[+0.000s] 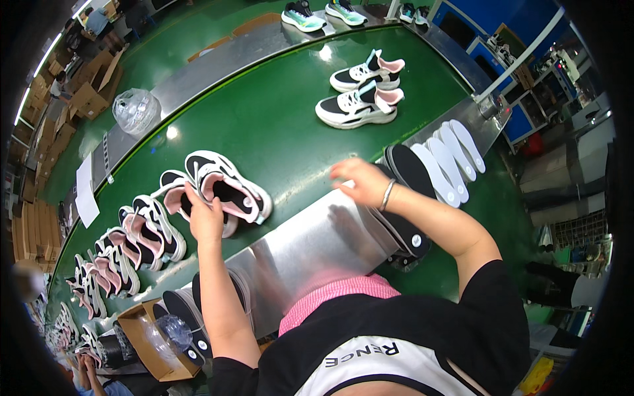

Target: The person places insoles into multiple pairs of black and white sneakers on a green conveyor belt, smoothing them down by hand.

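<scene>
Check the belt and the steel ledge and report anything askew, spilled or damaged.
Nothing stands out. Sneakers sit in pairs on the green belt, insoles overlap in rows along the steel ledge, and nothing looks spilled or torn.

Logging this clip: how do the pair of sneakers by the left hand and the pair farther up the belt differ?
The near pair lies tipped, pink linings facing up, with the left hand on it. The far pair stands upright on its soles, side by side, untouched. Both are black-and-white sneakers with pink inside, on the green belt.

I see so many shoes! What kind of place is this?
Most likely a shoe factory line. Pairs of sneakers ride a green conveyor belt, insoles lie fanned on the metal ledge, and the left hand touches a sneaker.
</scene>
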Demonstrator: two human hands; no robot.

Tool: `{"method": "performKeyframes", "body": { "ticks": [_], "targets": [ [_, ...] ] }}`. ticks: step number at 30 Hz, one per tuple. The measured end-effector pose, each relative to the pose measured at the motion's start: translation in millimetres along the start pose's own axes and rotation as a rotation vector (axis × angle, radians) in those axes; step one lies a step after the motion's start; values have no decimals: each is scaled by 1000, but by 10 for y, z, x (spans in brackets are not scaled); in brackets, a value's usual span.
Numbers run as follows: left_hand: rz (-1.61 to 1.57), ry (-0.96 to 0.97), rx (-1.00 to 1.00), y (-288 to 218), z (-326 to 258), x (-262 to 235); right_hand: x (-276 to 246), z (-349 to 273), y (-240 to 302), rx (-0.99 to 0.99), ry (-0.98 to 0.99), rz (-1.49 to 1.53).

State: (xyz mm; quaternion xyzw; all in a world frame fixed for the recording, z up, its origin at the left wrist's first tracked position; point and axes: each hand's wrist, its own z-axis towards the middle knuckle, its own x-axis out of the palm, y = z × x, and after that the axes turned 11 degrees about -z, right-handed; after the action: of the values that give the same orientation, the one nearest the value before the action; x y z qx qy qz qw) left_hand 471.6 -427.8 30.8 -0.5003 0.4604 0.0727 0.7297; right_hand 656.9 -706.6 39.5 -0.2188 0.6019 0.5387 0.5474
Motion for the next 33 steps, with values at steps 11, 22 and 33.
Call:
{"method": "performKeyframes", "body": {
  "ticks": [11, 22, 33],
  "targets": [
    [18, 280, 360, 186, -1427, 1120, -186, 493, -2558, 757, -176, -574],
    [114, 241, 413, 218, -1369, 1126, -99, 1255, -3259, 869, 399, -672],
    [81, 245, 423, 303, -1634, 1281, -372, 1229, -2162, 576, 693, -712]
  ]
}}
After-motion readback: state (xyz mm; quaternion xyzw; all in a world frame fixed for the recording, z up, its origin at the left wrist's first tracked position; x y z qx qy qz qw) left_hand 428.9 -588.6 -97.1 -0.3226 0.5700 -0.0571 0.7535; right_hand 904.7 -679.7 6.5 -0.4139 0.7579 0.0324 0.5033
